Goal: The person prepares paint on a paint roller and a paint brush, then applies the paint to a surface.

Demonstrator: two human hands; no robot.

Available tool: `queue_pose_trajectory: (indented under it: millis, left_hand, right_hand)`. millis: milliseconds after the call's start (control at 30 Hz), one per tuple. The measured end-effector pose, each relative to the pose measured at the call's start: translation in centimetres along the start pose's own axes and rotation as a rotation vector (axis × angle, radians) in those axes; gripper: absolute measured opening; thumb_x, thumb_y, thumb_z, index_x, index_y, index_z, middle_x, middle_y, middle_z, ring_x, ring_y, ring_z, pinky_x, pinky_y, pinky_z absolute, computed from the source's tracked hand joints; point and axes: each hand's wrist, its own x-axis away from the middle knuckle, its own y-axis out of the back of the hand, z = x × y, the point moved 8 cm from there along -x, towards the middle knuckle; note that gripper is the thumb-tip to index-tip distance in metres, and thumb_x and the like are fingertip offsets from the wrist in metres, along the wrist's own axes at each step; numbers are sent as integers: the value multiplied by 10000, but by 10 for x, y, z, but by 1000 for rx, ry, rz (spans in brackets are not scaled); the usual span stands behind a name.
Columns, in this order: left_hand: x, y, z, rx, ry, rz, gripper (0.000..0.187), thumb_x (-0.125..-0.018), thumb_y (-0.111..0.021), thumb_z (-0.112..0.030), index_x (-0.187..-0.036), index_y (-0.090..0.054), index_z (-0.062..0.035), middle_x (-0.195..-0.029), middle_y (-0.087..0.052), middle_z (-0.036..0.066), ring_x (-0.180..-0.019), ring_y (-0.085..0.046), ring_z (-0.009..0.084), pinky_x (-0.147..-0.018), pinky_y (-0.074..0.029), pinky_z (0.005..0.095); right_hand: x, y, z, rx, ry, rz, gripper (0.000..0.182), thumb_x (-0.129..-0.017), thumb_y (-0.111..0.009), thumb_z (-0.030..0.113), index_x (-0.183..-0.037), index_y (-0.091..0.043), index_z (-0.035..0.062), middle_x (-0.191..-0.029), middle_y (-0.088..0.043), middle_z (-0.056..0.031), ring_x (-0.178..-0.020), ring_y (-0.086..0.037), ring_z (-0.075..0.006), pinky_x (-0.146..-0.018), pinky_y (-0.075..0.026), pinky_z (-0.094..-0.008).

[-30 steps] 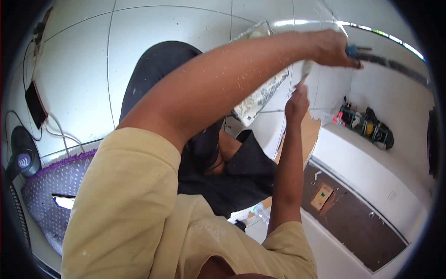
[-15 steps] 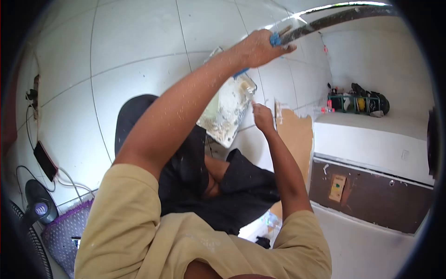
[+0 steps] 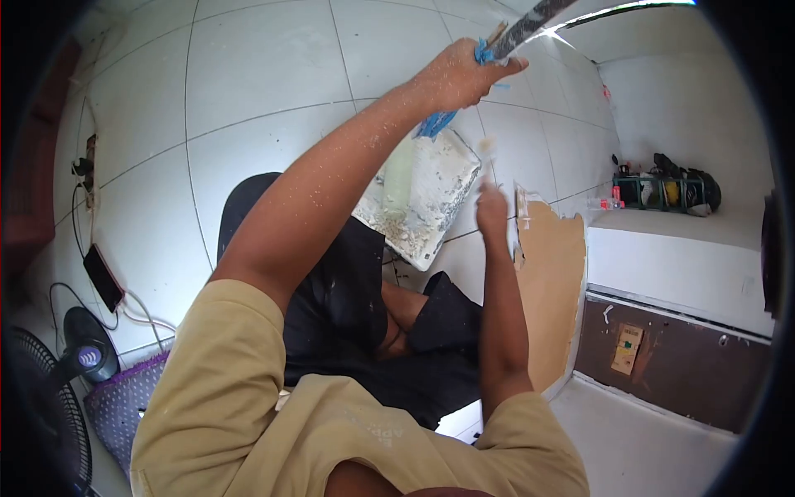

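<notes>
My left hand (image 3: 464, 76), stretched out over the floor, grips a dark, speckled pole (image 3: 530, 29) near its end, where blue strips (image 3: 439, 123) are tied and hang down. Below it lies a white tray (image 3: 451, 178), crusted with pale residue, with a pale green cylinder (image 3: 399, 178) on it. My right hand (image 3: 491, 205) is closed around a thin tool (image 3: 488, 151) with a pale tip, blurred, just right of the tray. White specks dot my left arm.
Brown cardboard (image 3: 551, 290) lies on the right. A green rack (image 3: 654, 192) stands on the white ledge (image 3: 671, 240) beyond. At the left are a phone (image 3: 103, 277) with cables, a fan (image 3: 50, 414) and a purple-edged cushion (image 3: 124, 406). My crossed legs are below the tray.
My right hand and its tool have moved up and right, off the tray. The pole now slants more steeply, and more of the blue strips shows. The whole view has shifted slightly.
</notes>
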Motion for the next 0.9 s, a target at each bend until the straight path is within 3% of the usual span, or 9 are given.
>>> queue_pose_trajectory:
  millis: [33, 267, 333, 400, 500, 567, 667, 700, 900]
  left_hand:
    - [1, 1, 5, 3, 20, 7, 492, -967, -674, -523, -695, -532, -138, -530, -447, -34, -443, -436, 76, -451, -371, 257]
    - [3, 6, -7, 169, 26, 11, 485, -979, -670, -485, -703, -531, -111, -524, -444, -25, -445, -435, 81, -470, -388, 264]
    - [6, -5, -16, 180, 35, 16, 511, -975, -674, -517, -710, -553, -98, -519, -454, -16, -453, -464, 90, -477, -415, 279]
    - [8, -15, -44, 214, -6, 73, 513, -985, -665, -527, -706, -512, -125, -535, -458, -21, -439, -449, 86, -442, -377, 277]
    - [16, -25, -78, 219, -27, 103, 510, -998, -654, -526, -707, -493, -140, -550, -470, -24, -436, -439, 77, -423, -352, 275]
    - [21, -35, -84, 214, -35, 119, 505, -1005, -647, -521, -709, -494, -141, -556, -479, -25, -440, -436, 69, -421, -347, 274]
    - [24, -46, -92, 206, -64, 125, 517, -996, -656, -534, -693, -510, -141, -557, -487, -28, -448, -436, 63, -421, -346, 266]
    - [25, -47, -91, 97, 5, 75, 520, -994, -663, -529, -695, -532, -123, -559, -493, -23, -465, -448, 71, -439, -363, 281]
    - [12, -44, -28, -186, -25, 103, 562, -969, -696, -529, -733, -610, -26, -579, -534, 27, -564, -511, 134, -548, -443, 377]
  right_hand:
    - [5, 51, 47, -320, -183, -129, 506, -1093, -456, 438, -869, -616, 14, -686, -545, -52, -642, -534, -164, -619, -439, -349]
    - [42, 109, 62, -620, -321, -243, 482, -1096, -472, 435, -966, -625, -4, -720, -579, -77, -649, -553, -170, -628, -452, -353]
    - [61, 82, 54, -483, -323, -140, 446, -1084, -493, 430, -1137, -618, 6, -744, -613, -100, -678, -606, -201, -664, -483, -370]
    - [81, 65, 47, -411, -380, -100, 463, -1080, -466, 358, -1411, -417, 39, -782, -653, -137, -748, -670, -263, -718, -507, -417]
    - [90, 47, 29, -449, -442, -113, 474, -1084, -452, 327, -1447, -343, 43, -796, -649, -131, -736, -648, -255, -724, -498, -415]
    - [84, 60, 34, -515, -386, -154, 456, -1089, -476, 269, -1445, -325, 25, -810, -616, -93, -675, -551, -145, -642, -448, -306]
    - [57, 85, 41, -596, -222, -260, 408, -1102, -458, 233, -1429, -328, 27, -833, -607, -78, -632, -493, -118, -599, -404, -269]
    - [50, 94, 45, -602, -218, -236, 421, -1113, -447, 309, -1399, -332, 22, -843, -653, -114, -684, -602, -173, -666, -469, -302]
    - [10, 156, 90, -577, 63, -575, 437, -1124, -420, 341, -1365, -362, -19, -898, -665, -161, -719, -639, -189, -723, -528, -323]
